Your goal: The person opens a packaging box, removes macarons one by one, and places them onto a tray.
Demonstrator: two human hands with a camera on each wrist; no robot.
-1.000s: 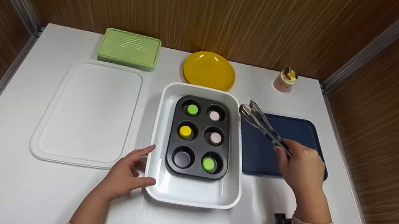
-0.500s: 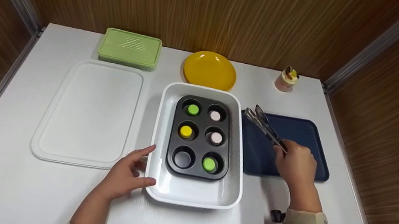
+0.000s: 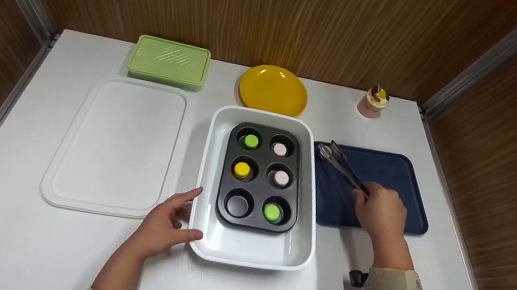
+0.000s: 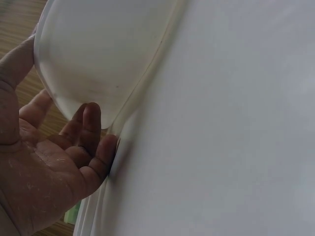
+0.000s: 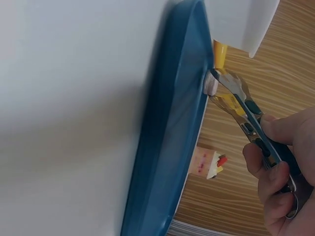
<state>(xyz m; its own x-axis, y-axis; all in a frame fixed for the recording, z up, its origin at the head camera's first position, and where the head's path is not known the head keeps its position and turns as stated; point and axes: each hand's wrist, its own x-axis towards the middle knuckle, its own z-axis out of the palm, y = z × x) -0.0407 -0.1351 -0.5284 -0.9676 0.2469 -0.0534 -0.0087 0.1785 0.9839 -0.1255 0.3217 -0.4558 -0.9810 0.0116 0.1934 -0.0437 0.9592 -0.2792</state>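
Note:
My right hand (image 3: 381, 211) holds metal tongs (image 3: 348, 174) over the navy tray (image 3: 378, 172). At the tongs' tips in the right wrist view is a small pale pink round piece (image 5: 210, 83), by the tray's far left corner. My left hand (image 3: 162, 226) rests at the left wall of the white bin (image 3: 246, 254), thumb and index finger spread onto its rim. The bin contains a dark muffin tin (image 3: 257, 199). Green pieces (image 3: 251, 141), pale pink pieces (image 3: 281, 178) and a yellow piece (image 3: 241, 169) sit in its cups; the front left cup holds nothing.
A large white lid (image 3: 118, 146) lies left of the bin. Along the back stand a green lidded box (image 3: 169, 61), a yellow plate (image 3: 273, 90) and a dessert cup (image 3: 372, 102). Wood-grain panels (image 3: 279, 13) close off the table's back and sides.
The right hand has moved a little left and down with the tongs, whose tips shifted right from the bin's rim to above the navy tray. The left hand stays put.

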